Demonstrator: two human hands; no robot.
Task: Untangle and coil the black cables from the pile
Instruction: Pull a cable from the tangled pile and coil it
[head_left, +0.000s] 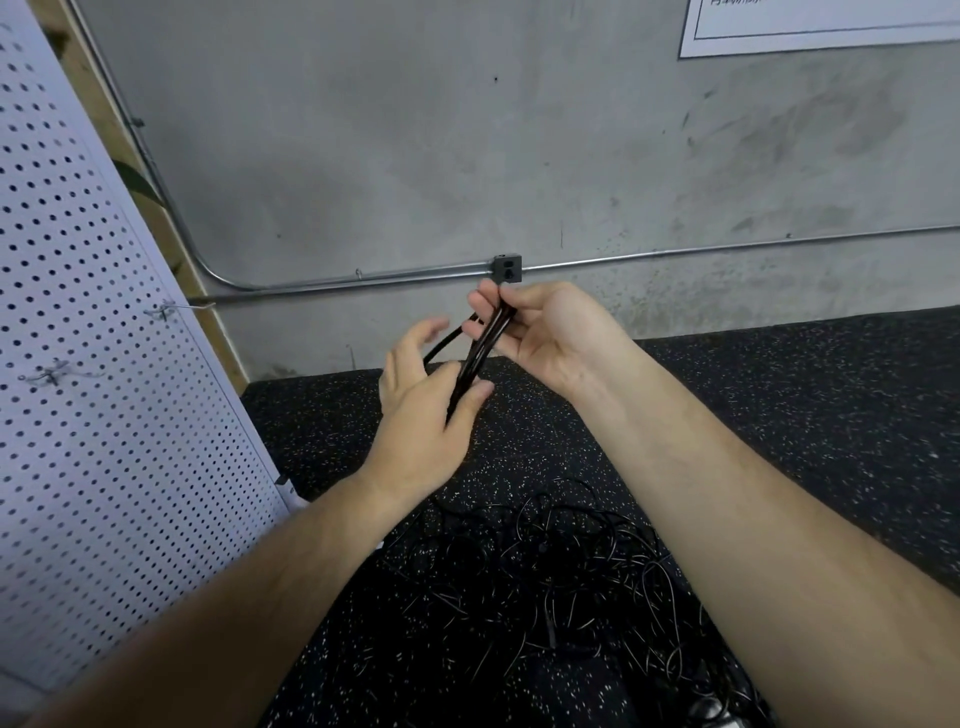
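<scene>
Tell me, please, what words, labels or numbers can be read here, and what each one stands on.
White paper sheet on the grey concrete wall: one printed line at the frame's top edge, cut off and too blurred to read.
Black wall socket, black coiled cable: no text visible.

Colours: black against grey.
The cable bundle (480, 353) I hold is glossy black; cable pile (561, 566) black; mat (805, 395) black, white-speckled; wall (415, 156) mottled grey; pegboard (93, 338) white, dark-dotted.
</scene>
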